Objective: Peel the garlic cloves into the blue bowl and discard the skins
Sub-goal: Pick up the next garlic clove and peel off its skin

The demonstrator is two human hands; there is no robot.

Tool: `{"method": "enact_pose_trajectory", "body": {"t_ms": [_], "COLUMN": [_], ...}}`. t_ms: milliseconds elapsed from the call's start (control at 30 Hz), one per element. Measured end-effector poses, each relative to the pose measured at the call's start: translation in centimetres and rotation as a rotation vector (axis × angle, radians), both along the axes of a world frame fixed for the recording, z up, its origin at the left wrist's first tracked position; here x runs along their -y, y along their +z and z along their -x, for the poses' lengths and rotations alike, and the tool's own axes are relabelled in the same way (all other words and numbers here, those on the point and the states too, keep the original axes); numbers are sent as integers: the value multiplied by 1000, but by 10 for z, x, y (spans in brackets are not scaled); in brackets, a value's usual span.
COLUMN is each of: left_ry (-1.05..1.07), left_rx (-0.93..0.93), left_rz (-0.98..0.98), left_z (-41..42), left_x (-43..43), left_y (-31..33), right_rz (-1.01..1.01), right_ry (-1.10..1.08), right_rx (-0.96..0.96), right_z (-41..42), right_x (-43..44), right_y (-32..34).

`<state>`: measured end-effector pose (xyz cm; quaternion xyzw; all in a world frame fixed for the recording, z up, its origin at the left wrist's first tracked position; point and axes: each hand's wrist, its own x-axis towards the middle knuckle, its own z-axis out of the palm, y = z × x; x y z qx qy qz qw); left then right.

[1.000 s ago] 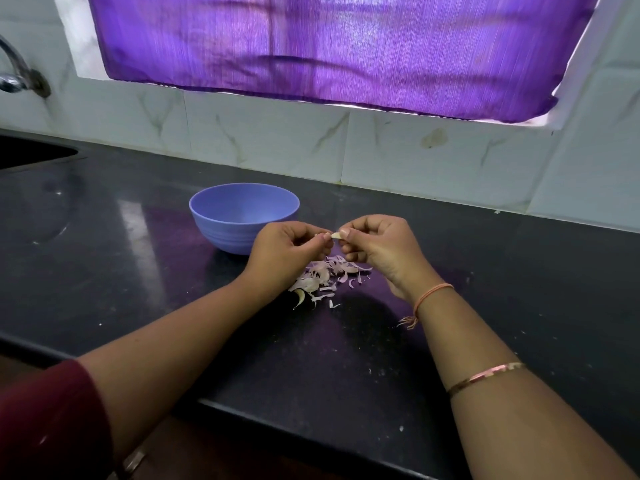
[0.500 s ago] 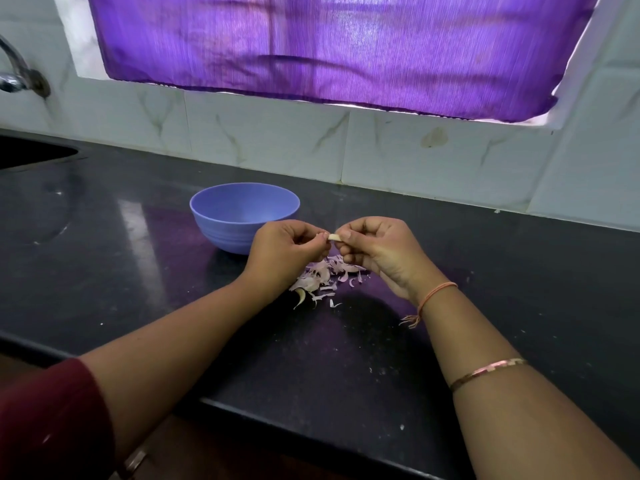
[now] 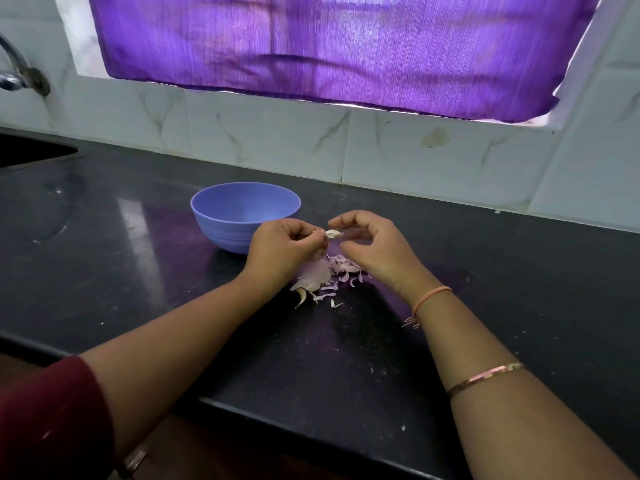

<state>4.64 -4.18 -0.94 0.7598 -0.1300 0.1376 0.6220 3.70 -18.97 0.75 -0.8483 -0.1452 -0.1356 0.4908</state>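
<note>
While the person leans over the black counter point(image 3: 138, 278), both hands meet just above it, right of the blue bowl point(image 3: 225, 233). The left hand point(image 3: 282, 249) has its fingers curled in and pinches a garlic clove point(image 3: 333, 233) at the fingertips, so that the pale clove sticks out toward the other hand. The right hand point(image 3: 375, 249) is arched in a hook, forefinger over the clove's free end and thumb under it. The thumb is blurred, and I cannot tell whether this hand grips the clove or only hovers at it.

Directly beneath the hands lies a small heap of skins point(image 3: 332, 271), pinkish white, scattered on the counter just beside the bowl's near right side. The bowl stands upright behind the left hand.

An orange thread point(image 3: 431, 296) circles the right wrist, with a thin bangle point(image 3: 485, 377) farther up that forearm. A maroon sleeve point(image 3: 45, 417) covers the left upper arm. Behind, a purple curtain point(image 3: 329, 46) hangs over the tiled wall, and a tap point(image 3: 17, 76) juts out at far left.
</note>
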Motion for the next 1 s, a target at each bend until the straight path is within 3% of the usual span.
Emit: {"method": "enact_pose_trajectory", "body": {"t_ms": [67, 200, 300, 500, 600, 767, 1000], "left_ry": [3, 13, 37, 144, 134, 113, 128], "left_rx": [-10, -8, -2, -5, 12, 26, 100], "left_rz": [2, -12, -51, -194, -237, -191, -250], "left_z": [-1, -3, -4, -3, 0, -1, -3], "left_x": [-1, -1, -2, -2, -2, 0, 0], "left_y": [-1, -2, -3, -4, -4, -5, -6], "right_rz": [165, 207, 185, -354, -503, -449, -378], "right_ry": [-56, -73, -103, -133, -94, 24, 75], "right_rx": [171, 313, 260, 123, 49, -62, -71], "right_z": [-1, -4, -5, -7, -4, -1, 0], "right_x": [-2, -4, -3, 7, 10, 7, 6], "right_y": [0, -1, -1, 8, 8, 6, 6]}}
